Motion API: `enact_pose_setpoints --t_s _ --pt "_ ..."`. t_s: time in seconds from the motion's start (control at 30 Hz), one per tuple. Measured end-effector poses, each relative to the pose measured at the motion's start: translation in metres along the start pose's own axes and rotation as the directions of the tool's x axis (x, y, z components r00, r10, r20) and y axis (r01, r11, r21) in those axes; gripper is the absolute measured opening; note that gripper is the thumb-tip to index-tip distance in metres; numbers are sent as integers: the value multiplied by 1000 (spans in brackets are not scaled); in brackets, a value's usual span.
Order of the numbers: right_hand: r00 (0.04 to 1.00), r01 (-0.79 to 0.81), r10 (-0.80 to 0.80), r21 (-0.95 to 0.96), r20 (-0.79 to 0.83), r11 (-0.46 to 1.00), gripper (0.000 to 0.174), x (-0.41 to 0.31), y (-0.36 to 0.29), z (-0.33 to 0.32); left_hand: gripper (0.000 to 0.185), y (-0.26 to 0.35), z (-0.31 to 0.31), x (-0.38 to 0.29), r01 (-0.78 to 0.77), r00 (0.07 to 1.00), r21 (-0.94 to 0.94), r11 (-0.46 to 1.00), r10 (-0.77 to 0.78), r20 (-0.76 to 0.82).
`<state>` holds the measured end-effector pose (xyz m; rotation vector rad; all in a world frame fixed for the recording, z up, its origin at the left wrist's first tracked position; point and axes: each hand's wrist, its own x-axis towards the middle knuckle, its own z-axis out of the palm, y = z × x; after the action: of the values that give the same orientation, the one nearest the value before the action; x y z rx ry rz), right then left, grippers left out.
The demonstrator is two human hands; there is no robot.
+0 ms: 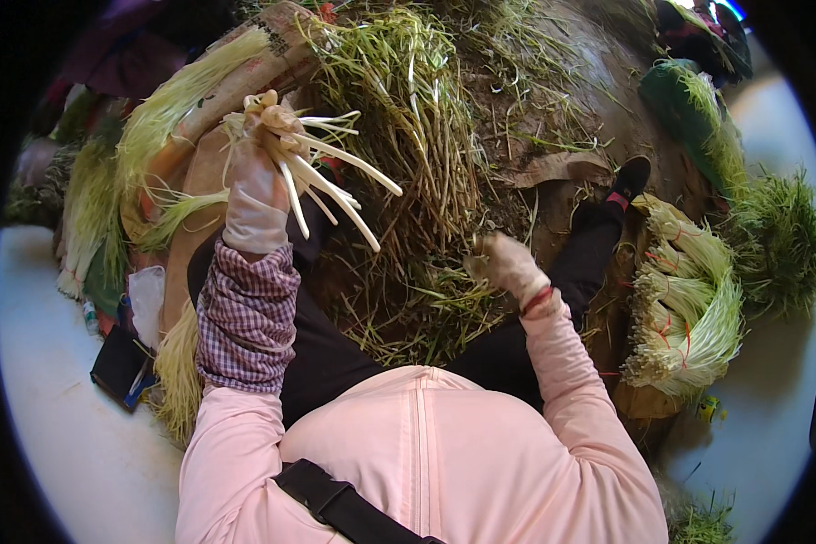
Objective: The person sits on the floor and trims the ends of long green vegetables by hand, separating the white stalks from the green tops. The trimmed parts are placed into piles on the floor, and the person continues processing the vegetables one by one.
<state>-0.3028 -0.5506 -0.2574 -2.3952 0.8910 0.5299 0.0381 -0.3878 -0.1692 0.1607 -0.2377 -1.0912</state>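
Observation:
My gloved left hand (264,170) is raised at the upper left, shut around a bunch of long stalks whose white stem ends (333,183) fan out to the right. Pale leaves of this bunch show on its left side. My gloved right hand (510,264) is blurred, with its fingers curled, over scattered green leaves and trimmings (442,306) between my legs; whether it holds anything is unclear. Just beyond the hands lies a large heap of untrimmed stalks (421,129) with brown stems and green tops.
Tied bundles of pale stalks (687,306) lie at my right, beside a pile of greens (775,238). More pale stalks (183,102) rest over a rolled sack (245,81) at upper left. A black box-like object (122,367) lies at left. A person (707,34) is at upper right.

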Motion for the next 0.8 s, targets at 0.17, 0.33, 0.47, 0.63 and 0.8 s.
enact_pose_setpoints --t_s 0.17,0.33,0.47,0.63,0.8 --pt "829 183 -76 139 -554 973 24 111 -55 -39 20 -26 27 2 -137 971 438 888 208 -117" --pt "958 -85 108 96 -265 992 32 147 -99 -55 35 -33 30 -11 -62 948 350 935 165 -273" --pt "950 264 -27 751 -312 605 24 92 -95 -83 40 -25 22 -21 -53 986 135 989 73 -148" --pt "861 478 -331 835 -386 271 44 9 -97 -86 43 -22 23 -23 96 995 -33 995 -96 -9" --pt "769 291 -563 950 -304 -115 69 -42 -97 -82 17 -39 27 -28 58 968 249 967 7 -251"
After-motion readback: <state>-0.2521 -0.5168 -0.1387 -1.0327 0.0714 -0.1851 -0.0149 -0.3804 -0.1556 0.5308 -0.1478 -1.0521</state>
